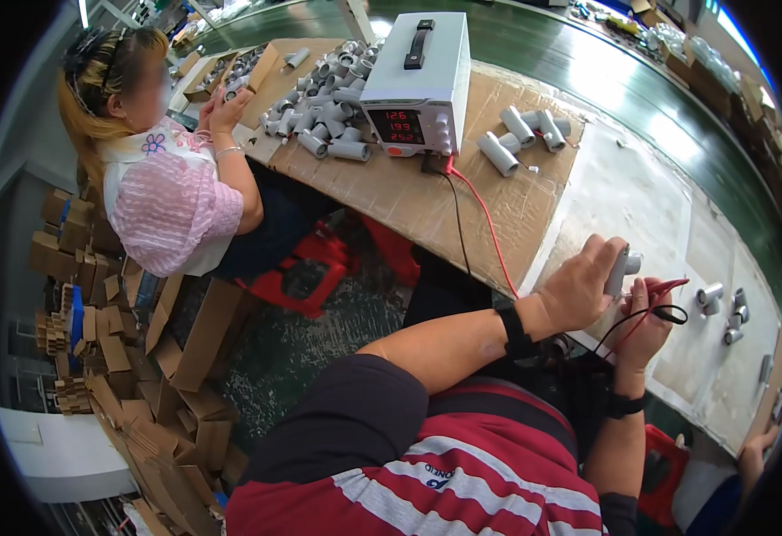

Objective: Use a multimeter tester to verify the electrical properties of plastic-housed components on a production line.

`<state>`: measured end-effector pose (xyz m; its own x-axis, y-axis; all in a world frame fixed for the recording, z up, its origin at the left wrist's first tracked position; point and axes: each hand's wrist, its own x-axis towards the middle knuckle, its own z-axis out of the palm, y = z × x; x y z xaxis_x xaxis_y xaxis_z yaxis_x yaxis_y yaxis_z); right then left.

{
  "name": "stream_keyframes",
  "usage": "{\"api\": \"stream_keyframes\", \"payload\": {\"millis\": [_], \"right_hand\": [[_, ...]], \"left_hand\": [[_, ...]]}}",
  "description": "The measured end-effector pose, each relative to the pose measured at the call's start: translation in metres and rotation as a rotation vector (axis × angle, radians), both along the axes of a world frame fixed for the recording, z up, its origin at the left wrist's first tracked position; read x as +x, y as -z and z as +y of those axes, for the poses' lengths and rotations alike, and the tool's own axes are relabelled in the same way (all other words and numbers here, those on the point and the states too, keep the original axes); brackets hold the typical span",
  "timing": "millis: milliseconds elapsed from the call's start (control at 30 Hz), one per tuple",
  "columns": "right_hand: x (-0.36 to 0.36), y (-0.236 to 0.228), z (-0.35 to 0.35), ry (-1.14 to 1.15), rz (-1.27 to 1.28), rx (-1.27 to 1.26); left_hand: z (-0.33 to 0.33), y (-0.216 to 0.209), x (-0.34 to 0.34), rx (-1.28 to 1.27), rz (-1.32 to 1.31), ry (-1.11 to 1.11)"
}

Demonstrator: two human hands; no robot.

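Observation:
My left hand (580, 284) grips a grey T-shaped cylindrical part (621, 268) above the pale board (618, 205) on the bench. Just to the right of it, my right hand (644, 332) is closed around the red and black leads, with a red clip (669, 286) sticking out past the fingers. The clip's contact with the part is hidden by my fingers. The red lead (489, 213) and the black lead (459, 210) run from a white bench power supply (422, 85) with a lit red display.
Several grey parts (502, 152) lie right of the power supply, with a large heap (328, 103) to its left. More small grey parts (710, 295) sit beyond my right hand. A co-worker (176, 188) handles a part at the far left. Cardboard boxes (167, 384) and a red stool (306, 268) are below.

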<state>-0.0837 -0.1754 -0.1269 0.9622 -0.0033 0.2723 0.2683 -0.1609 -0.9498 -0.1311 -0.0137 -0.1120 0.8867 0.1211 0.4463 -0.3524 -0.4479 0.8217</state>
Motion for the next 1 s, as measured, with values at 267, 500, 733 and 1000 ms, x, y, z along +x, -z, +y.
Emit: {"api": "stream_keyframes", "payload": {"millis": [267, 500, 733, 1000], "right_hand": [[-0.001, -0.003, -0.007, 0.012, 0.024, 0.015], [-0.002, 0.000, 0.000, -0.013, 0.044, 0.098], [-0.009, -0.013, -0.010, 0.091, 0.052, 0.352], [-0.006, 0.002, -0.021, -0.001, 0.016, 0.515]], "left_hand": [[-0.008, -0.001, 0.002, -0.019, -0.020, 0.013], [-0.003, -0.003, -0.002, -0.019, -0.077, -0.051], [0.029, -0.021, 0.010, 0.251, -0.058, -0.236], [0.126, -0.025, 0.080, 0.886, 0.327, -0.616]]}}
